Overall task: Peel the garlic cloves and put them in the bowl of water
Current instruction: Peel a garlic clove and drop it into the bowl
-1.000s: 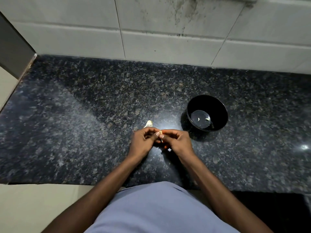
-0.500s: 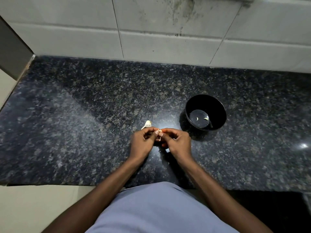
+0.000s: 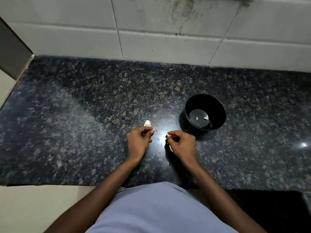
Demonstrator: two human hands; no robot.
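Clove seemingly at right fingertips

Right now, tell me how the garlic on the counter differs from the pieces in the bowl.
The garlic on the counter lies dry on the stone by the left hand; the pieces in the bowl sit in water. The first looks bigger, a single lump; the second are two small bits. Both are pale.

Top: a plain pale blue-grey garment, smooth cloth with one soft fold near its upper edge.
Arms: bare to beyond the elbows, no sleeves showing.
Wrists, fingers: bare, unadorned; short nails.
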